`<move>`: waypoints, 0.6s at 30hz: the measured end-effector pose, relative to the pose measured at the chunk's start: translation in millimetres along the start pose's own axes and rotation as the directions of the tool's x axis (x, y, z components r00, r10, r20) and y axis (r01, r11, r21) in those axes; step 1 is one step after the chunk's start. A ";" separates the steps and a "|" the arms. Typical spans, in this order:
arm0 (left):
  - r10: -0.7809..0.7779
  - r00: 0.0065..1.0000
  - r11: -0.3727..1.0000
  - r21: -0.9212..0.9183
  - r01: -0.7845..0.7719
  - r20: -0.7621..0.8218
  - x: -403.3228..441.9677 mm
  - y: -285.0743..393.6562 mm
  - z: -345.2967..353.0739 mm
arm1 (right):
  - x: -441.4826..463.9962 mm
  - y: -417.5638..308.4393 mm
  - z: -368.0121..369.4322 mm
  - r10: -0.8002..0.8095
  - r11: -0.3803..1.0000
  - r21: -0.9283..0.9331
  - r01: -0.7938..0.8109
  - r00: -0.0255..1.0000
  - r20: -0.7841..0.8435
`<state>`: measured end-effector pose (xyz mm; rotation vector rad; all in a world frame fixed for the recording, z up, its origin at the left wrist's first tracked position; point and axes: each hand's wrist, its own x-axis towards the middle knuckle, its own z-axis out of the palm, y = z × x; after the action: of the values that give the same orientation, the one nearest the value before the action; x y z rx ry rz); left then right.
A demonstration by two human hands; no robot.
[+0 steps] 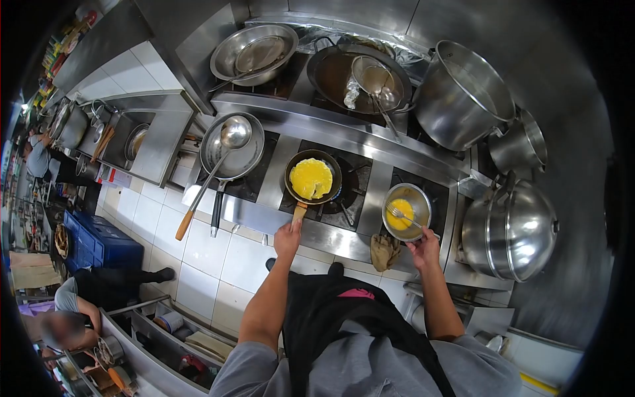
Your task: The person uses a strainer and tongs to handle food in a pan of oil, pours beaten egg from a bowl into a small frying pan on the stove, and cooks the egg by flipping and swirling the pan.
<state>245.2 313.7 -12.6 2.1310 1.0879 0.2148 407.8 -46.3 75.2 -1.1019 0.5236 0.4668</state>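
Note:
My left hand (288, 241) is wrapped round the wooden handle (299, 212) of a small dark frying pan (291, 188), which sits over a burner. Inside that pan spreads a round of yellow egg (311, 178), uneven at its lower right edge. My right hand (424, 250) grips the near rim of a steel mixing bowl (424, 202) on the stove's right part. Beaten egg (399, 214) lies in the bowl, and a fork (402, 216) rests in it, its handle end close to my right fingers. Whether those fingers also touch the fork, I cannot tell.
Left of the frying pan stand a larger pan (248, 159) and a long ladle (210, 178). A wok (331, 79), a stockpot (466, 99) and a steel basin (271, 36) occupy the back. A cloth (383, 253) hangs at the stove's front. Another person (79, 298) works lower left.

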 end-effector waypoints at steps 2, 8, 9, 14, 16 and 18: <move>-0.049 0.999 0.999 0.024 0.048 0.021 -2.4 11.2 -7.2 | -1.2 -0.4 1.2 -0.003 1.000 0.001 0.003 1.000 -0.002; -0.020 1.000 0.997 0.068 0.021 -0.014 -4.8 12.9 1.1 | -1.9 -1.3 3.6 0.004 1.000 0.001 -0.004 1.000 -0.009; -0.019 1.000 0.998 0.067 0.020 -0.013 -4.6 11.2 4.0 | -2.2 -1.5 3.4 0.007 1.000 -0.003 -0.007 1.000 -0.010; -0.020 0.997 0.983 -0.182 0.033 0.075 -2.3 -5.2 18.9 | -2.1 -3.2 1.7 -0.008 1.000 -0.002 0.008 1.000 -0.001; -0.052 0.993 0.966 -0.247 0.078 0.109 -4.5 -10.4 23.7 | -4.1 -4.4 1.8 -0.011 1.000 -0.009 0.011 1.000 0.002; -0.085 0.986 0.943 -0.309 0.126 0.144 -5.3 -14.0 27.5 | -5.8 -4.7 2.2 -0.015 1.000 -0.009 0.015 1.000 0.003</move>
<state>245.1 300.5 -41.1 1.7700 1.0146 0.1851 406.4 -46.7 82.9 -1.1128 0.5108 0.4576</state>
